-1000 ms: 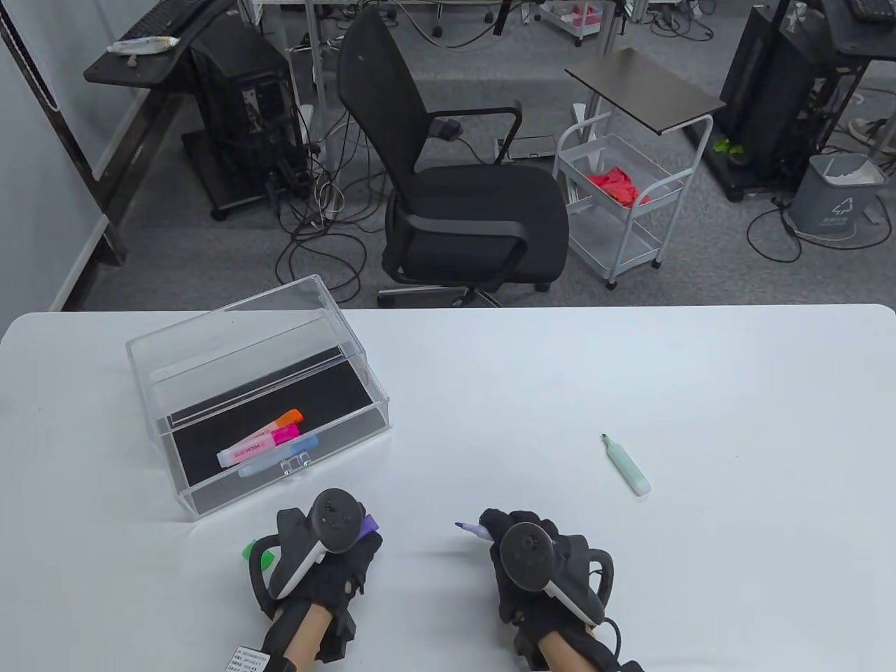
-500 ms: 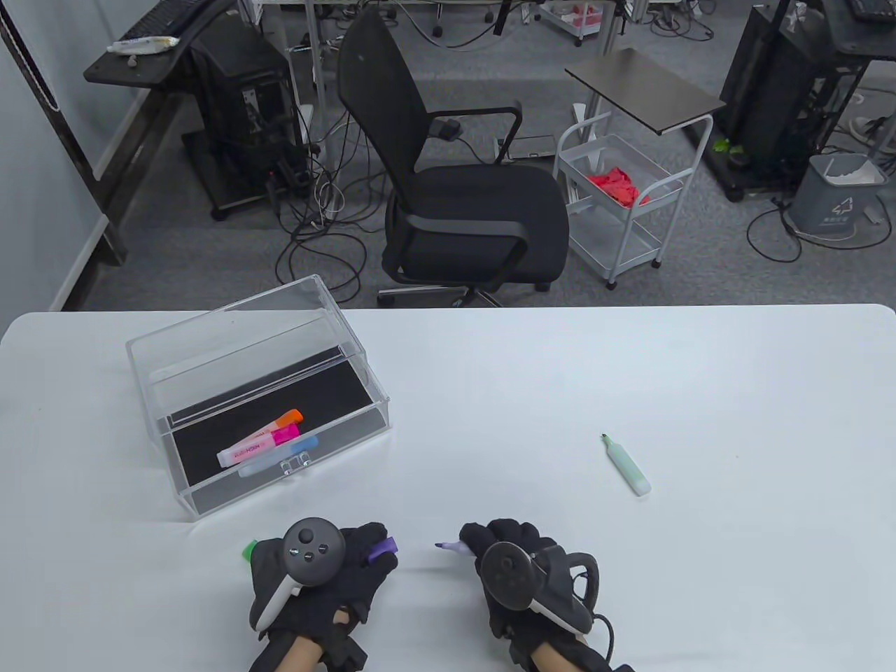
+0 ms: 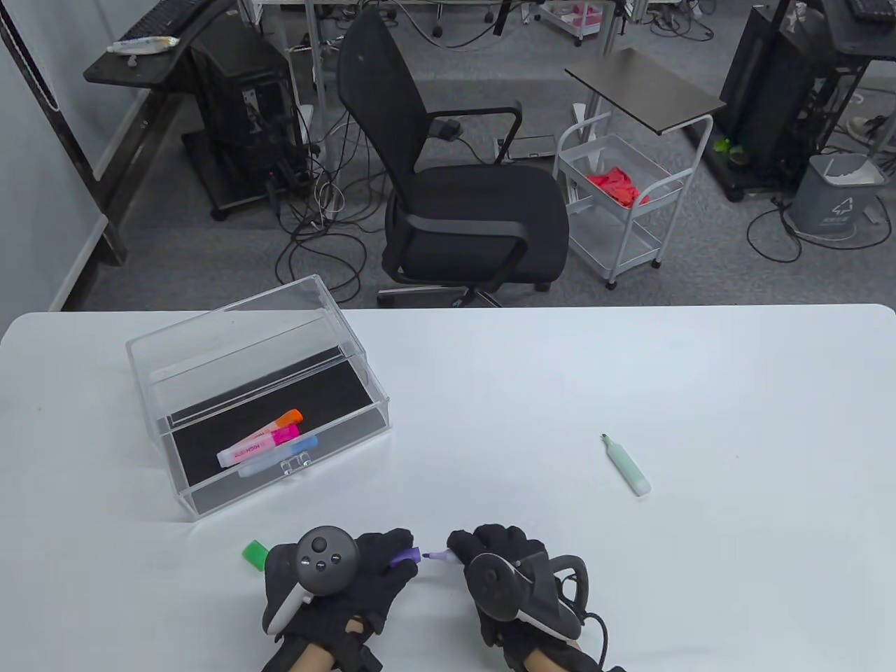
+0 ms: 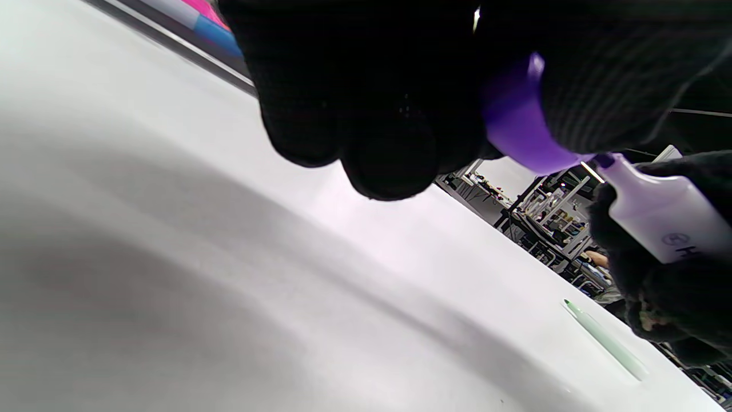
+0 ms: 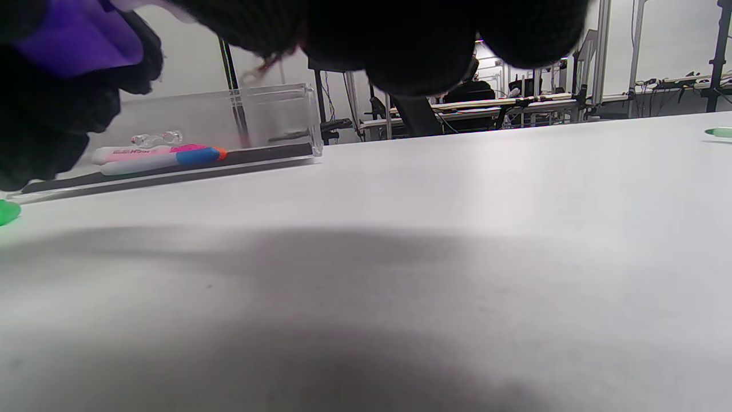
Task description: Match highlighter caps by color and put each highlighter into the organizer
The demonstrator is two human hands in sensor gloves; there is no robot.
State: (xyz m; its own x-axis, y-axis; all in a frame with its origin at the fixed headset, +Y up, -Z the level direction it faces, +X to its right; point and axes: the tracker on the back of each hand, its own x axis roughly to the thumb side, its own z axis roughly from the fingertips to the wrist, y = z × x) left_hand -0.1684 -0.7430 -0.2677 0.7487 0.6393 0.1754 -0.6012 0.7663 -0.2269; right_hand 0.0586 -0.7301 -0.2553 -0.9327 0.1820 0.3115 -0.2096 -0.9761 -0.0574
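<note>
My left hand (image 3: pixel 381 560) pinches a purple cap (image 3: pixel 405 557), its opening turned right; the cap (image 4: pixel 517 123) also shows in the left wrist view. My right hand (image 3: pixel 476 553) grips an uncapped purple highlighter (image 3: pixel 439 556), tip pointing left and almost touching the cap's mouth. In the left wrist view the highlighter's pale body (image 4: pixel 663 214) meets the cap. A green cap (image 3: pixel 255 554) lies on the table left of my left hand. An uncapped green highlighter (image 3: pixel 625 465) lies at the right. The clear organizer (image 3: pixel 259 399) holds three capped highlighters (image 3: pixel 269 442).
The white table (image 3: pixel 630 378) stretches wide to the right and behind the hands. Beyond its far edge stand a black office chair (image 3: pixel 455 182) and a white cart (image 3: pixel 619 203).
Both hands have drawn together near the table's front edge. The purple cap moved right and the highlighter tip moved left, closing the gap. The green cap is now uncovered.
</note>
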